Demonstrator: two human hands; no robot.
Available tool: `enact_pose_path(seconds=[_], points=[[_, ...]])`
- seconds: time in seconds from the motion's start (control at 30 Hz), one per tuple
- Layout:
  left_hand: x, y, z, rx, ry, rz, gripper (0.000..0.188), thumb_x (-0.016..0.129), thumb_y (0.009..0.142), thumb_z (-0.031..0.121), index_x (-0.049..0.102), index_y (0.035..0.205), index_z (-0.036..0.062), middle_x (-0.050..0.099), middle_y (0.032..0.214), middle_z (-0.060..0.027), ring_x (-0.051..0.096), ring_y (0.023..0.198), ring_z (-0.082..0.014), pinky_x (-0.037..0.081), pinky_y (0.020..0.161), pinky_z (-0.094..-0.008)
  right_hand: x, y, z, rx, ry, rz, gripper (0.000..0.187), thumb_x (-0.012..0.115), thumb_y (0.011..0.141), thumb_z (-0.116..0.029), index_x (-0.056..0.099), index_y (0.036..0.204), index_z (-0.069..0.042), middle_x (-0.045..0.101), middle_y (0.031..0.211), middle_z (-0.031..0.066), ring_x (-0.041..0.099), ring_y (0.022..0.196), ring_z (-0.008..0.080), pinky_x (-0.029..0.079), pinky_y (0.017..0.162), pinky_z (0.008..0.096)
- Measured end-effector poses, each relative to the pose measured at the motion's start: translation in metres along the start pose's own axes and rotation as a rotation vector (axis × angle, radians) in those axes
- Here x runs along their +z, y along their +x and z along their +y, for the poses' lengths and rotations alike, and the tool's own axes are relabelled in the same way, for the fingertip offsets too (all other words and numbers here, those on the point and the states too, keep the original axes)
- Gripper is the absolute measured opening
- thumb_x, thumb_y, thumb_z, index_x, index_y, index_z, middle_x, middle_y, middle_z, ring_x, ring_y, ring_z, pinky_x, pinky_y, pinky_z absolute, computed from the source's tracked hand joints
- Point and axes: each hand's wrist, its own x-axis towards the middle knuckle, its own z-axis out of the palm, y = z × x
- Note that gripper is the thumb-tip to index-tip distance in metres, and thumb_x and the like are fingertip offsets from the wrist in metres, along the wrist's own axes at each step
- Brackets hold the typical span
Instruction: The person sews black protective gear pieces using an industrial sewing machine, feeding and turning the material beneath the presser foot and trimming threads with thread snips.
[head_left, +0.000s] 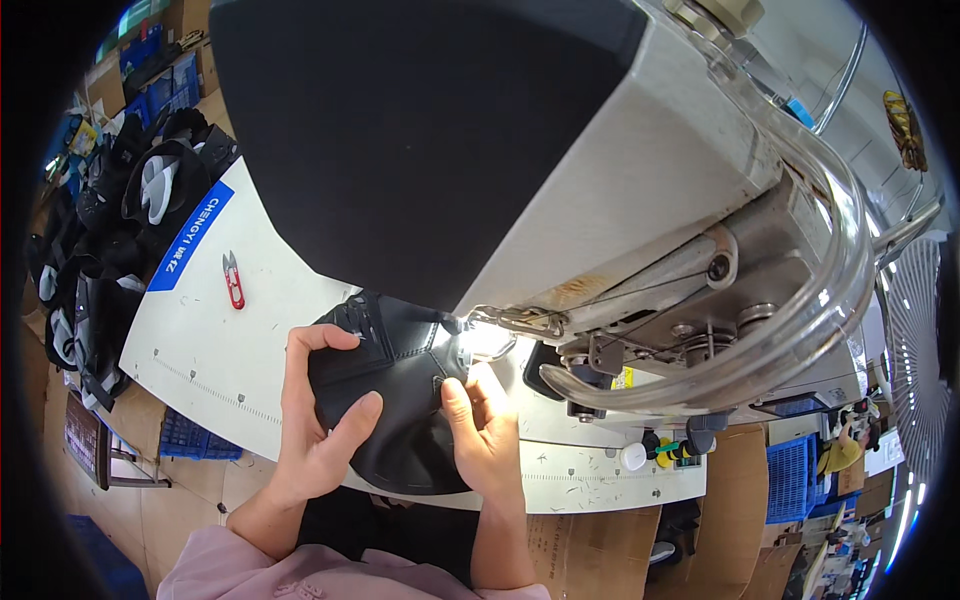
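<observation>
A black leather-like shoe upper point(405, 430) with stitched seams lies under the head of a sewing machine point(620, 250), at the front of the white table. My left hand point(318, 430) holds its left side, the index finger bent over the top and the thumb apart from it; the other fingers are hidden. At the right edge, my right hand point(485, 432) grips the piece with the thumb on top and the fingers curled beside it. A bright work light shines by the needle area, right beyond my right fingertips. The needle itself cannot be made out.
Red-handled thread snips point(233, 281) lie on the white table point(215, 345), left of the machine. Black shoe parts point(90, 260) are heaped at the far left. Small spools and a white round container point(633, 457) stand at right. Cardboard boxes point(735, 500) and a blue crate point(791, 478) are beyond.
</observation>
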Motion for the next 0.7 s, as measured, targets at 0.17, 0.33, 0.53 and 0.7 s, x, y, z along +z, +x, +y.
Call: enact_pose_path(seconds=[0.17,0.33,0.53,0.7], points=[[-0.006,0.011,0.002,-0.125,-0.146,0.013,0.045,0.062,0.079,0.001,0.039,0.118,0.0033,0.055,0.105,-0.0086,0.053,0.096,-0.0108,0.042,0.087,-0.0245,0.012,0.0,0.003,-0.115,-0.121,0.102,0.014,0.053,0.097,-0.01,0.052,0.086,-0.004,0.049,0.075,-0.0039,0.04,0.066,0.0018,0.031,0.056,0.0181],[-0.01,0.022,0.003,-0.121,-0.228,0.051,0.046,0.061,0.077,-0.001,0.039,0.118,0.0039,0.056,0.103,-0.0075,0.054,0.095,-0.0107,0.042,0.087,-0.0238,0.029,0.002,-0.001,-0.108,-0.087,0.179,0.015,0.053,0.098,-0.011,0.052,0.085,-0.003,0.05,0.074,-0.004,0.04,0.064,0.0015,0.031,0.055,0.0182],[-0.027,0.043,0.0,-0.169,-0.102,-0.009,0.049,0.061,0.071,0.004,0.046,0.118,0.0016,0.056,0.108,-0.0073,0.054,0.099,-0.0119,0.042,0.088,-0.0228,0.042,0.001,-0.005,-0.1,-0.101,0.236,0.015,0.055,0.097,-0.013,0.054,0.086,-0.003,0.049,0.072,-0.0051,0.038,0.063,0.0004,0.029,0.054,0.0178],[-0.029,0.048,0.0,-0.183,-0.13,-0.045,0.064,0.06,0.069,0.004,0.044,0.131,-0.0019,0.056,0.112,-0.0073,0.054,0.104,-0.014,0.04,0.092,-0.0228,0.044,0.003,0.001,-0.129,-0.207,0.271,0.015,0.055,0.097,-0.013,0.053,0.085,-0.004,0.048,0.071,-0.0057,0.038,0.062,0.0001,0.028,0.053,0.0177]])
